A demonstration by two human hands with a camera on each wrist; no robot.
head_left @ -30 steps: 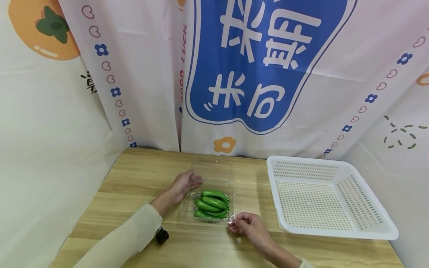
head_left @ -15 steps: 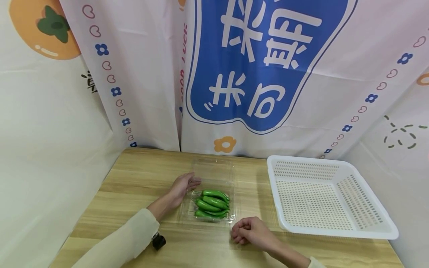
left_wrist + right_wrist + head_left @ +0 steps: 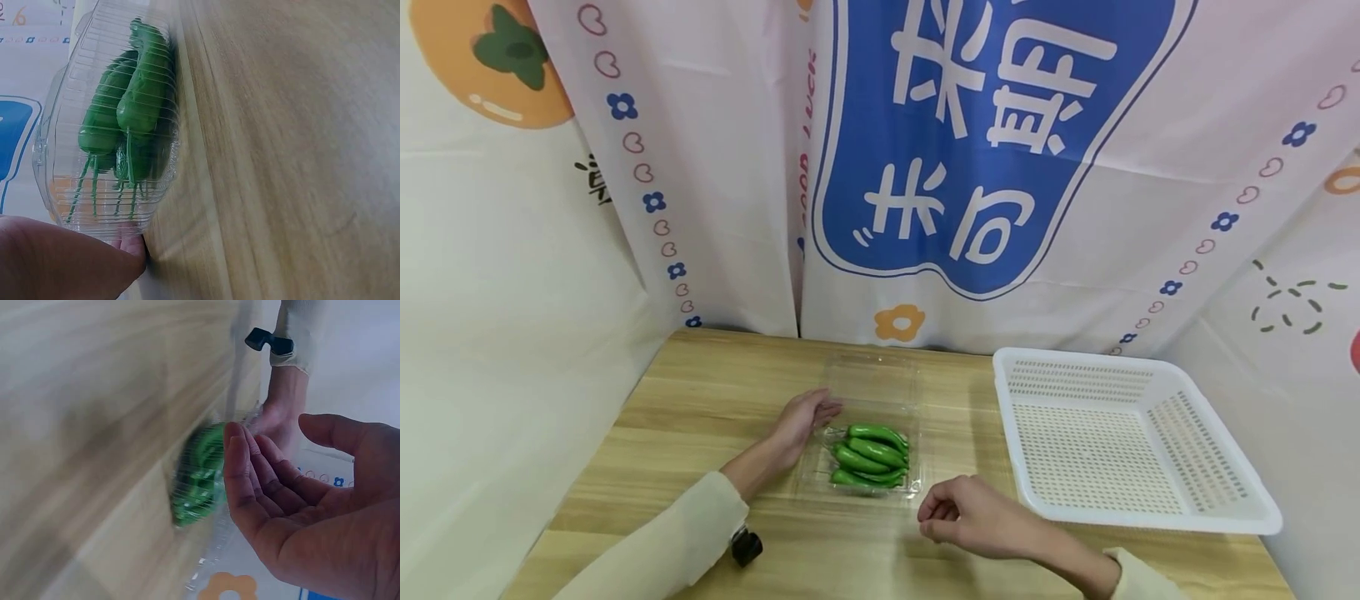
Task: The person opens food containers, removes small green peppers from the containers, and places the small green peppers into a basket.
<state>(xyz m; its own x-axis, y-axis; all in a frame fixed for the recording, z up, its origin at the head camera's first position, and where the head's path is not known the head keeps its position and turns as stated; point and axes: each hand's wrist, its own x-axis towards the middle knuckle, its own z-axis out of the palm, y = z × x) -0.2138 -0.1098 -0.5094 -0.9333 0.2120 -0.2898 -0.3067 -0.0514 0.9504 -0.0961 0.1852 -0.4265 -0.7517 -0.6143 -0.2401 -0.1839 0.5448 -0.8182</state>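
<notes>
Several long green peppers [image 3: 871, 455] lie side by side in a clear plastic clamshell box [image 3: 859, 498], their thin stems pointing left. The box's see-through lid [image 3: 872, 379] is folded back towards the cloth wall. My left hand [image 3: 799, 423] lies along the left side of the box with fingers stretched; in the left wrist view its fingertips [image 3: 130, 240] are right at the end wall below the stems. Off the box's front right corner hovers my right hand [image 3: 973, 515], apart from it. The right wrist view shows its fingers loosely bent, thumb spread away and nothing between them.
A white perforated plastic basket [image 3: 1105, 458] stands on the right of the wood-grain table [image 3: 715, 383]. Printed cloth [image 3: 737, 208] hangs close behind the table and on both sides. A black clip-like device [image 3: 746, 547] is strapped at the left wrist.
My right hand has let go of the box's front right corner and drawn back to the right. The left hand has slid slightly back along the box, which stays in place.
</notes>
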